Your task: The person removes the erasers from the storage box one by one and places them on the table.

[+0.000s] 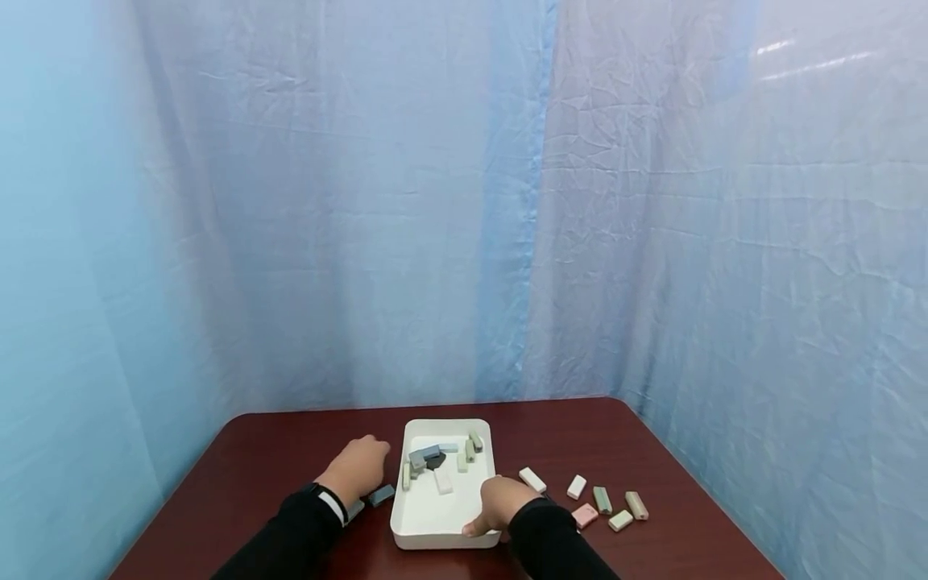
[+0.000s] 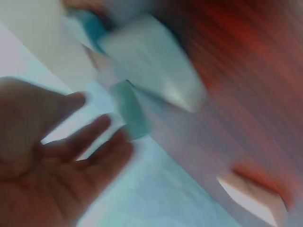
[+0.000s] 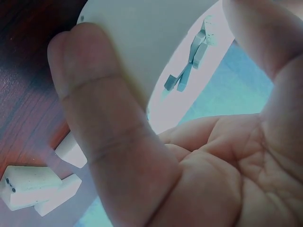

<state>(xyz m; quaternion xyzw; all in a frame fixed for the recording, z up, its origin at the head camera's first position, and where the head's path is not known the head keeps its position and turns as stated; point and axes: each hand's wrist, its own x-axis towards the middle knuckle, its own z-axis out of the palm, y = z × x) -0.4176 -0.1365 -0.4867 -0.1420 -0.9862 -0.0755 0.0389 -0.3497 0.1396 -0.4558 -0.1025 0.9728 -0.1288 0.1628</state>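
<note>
A white rectangular tray holds several small blocks: blue-grey, pale green, white, and one dark piece. At its near right corner my right hand grips the wall, thumb over the rim and fingers outside. My left hand is over the table just left of the tray, beside a blue-grey block and another partly behind the wrist. In the blurred left wrist view its fingers are apart and loosely bent, near a teal block; no hold on it shows.
Right of the tray lie loose blocks: white ones, a pink one, a green one, a cream one and a beige one. The dark red table has pale blue curtains behind it and at both sides.
</note>
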